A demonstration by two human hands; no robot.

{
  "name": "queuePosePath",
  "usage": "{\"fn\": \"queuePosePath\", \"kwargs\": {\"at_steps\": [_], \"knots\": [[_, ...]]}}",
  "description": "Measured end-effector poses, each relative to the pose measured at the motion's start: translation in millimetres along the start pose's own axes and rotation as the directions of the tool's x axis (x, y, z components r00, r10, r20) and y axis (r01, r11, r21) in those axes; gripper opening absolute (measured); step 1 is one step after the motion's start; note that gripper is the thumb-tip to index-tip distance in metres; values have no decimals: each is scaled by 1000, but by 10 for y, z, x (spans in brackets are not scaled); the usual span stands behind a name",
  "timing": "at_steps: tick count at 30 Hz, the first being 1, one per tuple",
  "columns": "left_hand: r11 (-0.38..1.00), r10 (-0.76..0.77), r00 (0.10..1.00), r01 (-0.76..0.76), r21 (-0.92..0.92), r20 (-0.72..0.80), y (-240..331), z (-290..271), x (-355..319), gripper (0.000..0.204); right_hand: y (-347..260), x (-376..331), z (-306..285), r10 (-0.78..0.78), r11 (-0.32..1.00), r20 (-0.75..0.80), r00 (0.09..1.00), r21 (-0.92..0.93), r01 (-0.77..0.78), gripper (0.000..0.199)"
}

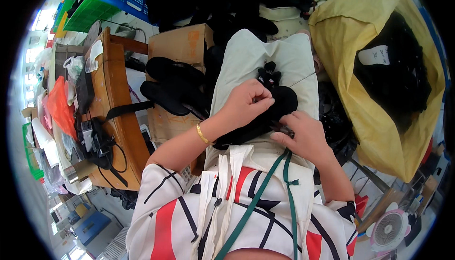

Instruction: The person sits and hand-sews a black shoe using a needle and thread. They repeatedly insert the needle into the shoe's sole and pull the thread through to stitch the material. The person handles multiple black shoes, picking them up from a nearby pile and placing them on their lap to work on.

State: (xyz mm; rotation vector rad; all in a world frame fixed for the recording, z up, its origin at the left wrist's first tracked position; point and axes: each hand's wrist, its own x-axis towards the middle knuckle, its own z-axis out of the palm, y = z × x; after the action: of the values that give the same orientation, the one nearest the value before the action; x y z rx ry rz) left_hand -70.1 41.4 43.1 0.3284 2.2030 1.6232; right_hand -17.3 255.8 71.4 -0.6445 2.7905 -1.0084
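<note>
A black slipper-shaped piece (286, 100) lies across the pale cloth (246, 51) over my lap. My left hand (249, 101) is above it, thumb and fingers pinched together; whatever they hold is too small to make out. Low at the slipper's right side, my right hand (303, 134) is closed around a small dark metal tool (283, 128), mostly hidden by the fingers. Just beyond my left hand sits a small black ornament (269, 76) with tiny pale marks. A thin dark line (303, 79) runs from near the slipper toward the cloth's right edge.
More black slippers (173, 87) rest on cardboard boxes (182, 46) at left, beside a wooden table (111, 99) with bags and cables. To the right stands a yellow sack (343, 70) of black pieces. Dark items pile up ahead; a fan (389, 229) is lower right.
</note>
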Motion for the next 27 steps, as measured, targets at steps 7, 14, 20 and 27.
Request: {"fn": "queuePosePath", "kwargs": {"at_steps": [7,14,20,27], "knots": [[960,104,969,-157,230,225,21,54,-160,9,236,117,145,496,50,278,823,937,-347,16],[983,-75,970,33,178,233,-66,106,-245,12,1287,-248,-519,724,-218,40,689,960,174,11],[982,-120,970,85,168,210,-31,149,-257,16,1772,-799,-1076,680,-221,-100,726,916,334,12],[964,-217,956,179,196,198,-88,212,-212,22,1316,-431,-504,770,391,-325,549,920,-4,16]]}}
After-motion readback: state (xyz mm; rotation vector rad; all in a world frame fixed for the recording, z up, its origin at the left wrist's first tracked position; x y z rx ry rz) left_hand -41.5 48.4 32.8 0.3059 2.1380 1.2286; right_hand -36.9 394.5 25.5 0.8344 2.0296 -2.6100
